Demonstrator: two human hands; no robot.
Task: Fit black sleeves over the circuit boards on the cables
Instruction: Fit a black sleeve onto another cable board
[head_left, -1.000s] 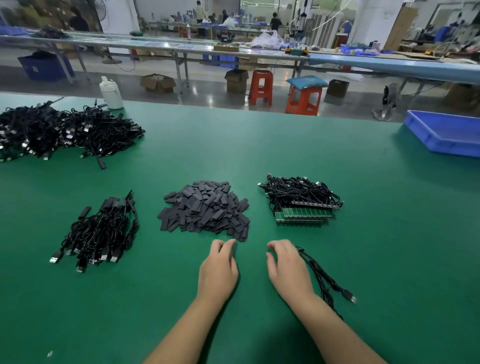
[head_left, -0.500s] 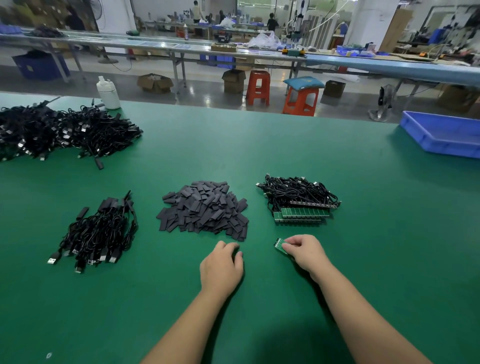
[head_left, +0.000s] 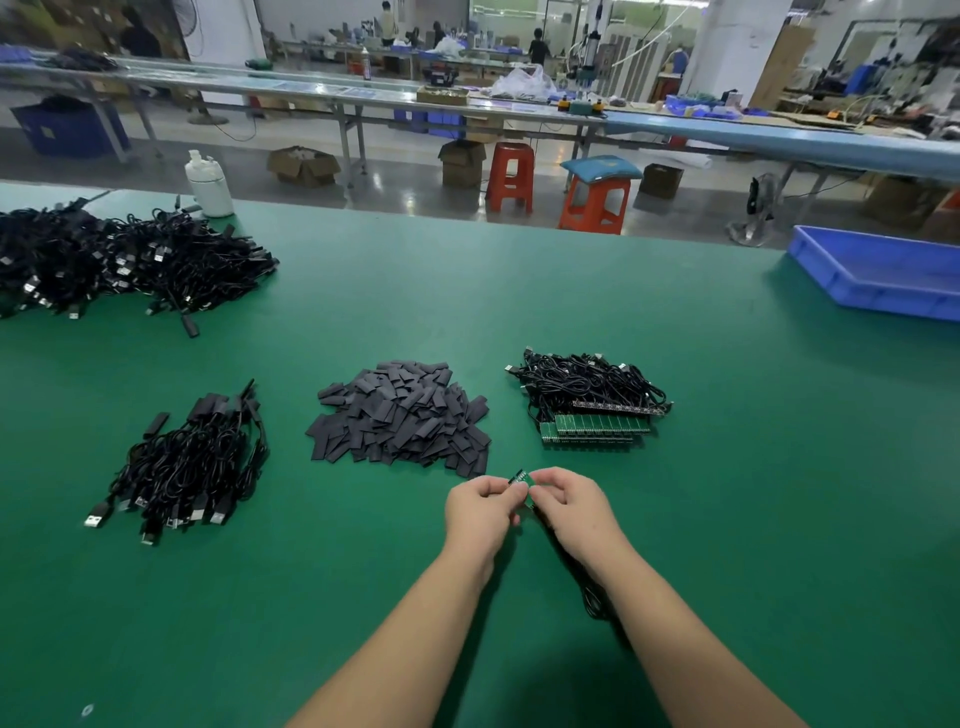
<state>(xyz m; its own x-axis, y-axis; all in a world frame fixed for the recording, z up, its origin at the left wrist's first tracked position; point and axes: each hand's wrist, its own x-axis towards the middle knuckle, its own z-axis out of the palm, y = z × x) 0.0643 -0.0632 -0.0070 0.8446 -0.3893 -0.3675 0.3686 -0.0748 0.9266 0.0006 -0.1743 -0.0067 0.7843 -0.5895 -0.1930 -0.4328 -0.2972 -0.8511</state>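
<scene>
Circuit board (head_left: 521, 476), small, green and flat, pinched by curled fingers of both left hand (head_left: 480, 512) and right hand (head_left: 571, 501).

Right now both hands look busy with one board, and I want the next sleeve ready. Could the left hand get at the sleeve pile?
Probably yes. The pile of black sleeves lies just beyond the left hand with only bare green mat between. But its fingers pinch the small circuit board together with the right hand, so it must let go first.

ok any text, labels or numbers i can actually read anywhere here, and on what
None can be read.
Green circuit boards by the cable bundle: any markings too small to read.
Board pinched between left hand and right hand: too small and blurred.
White bottle: no readable label.
Background benches and boxes: blurred.
</scene>
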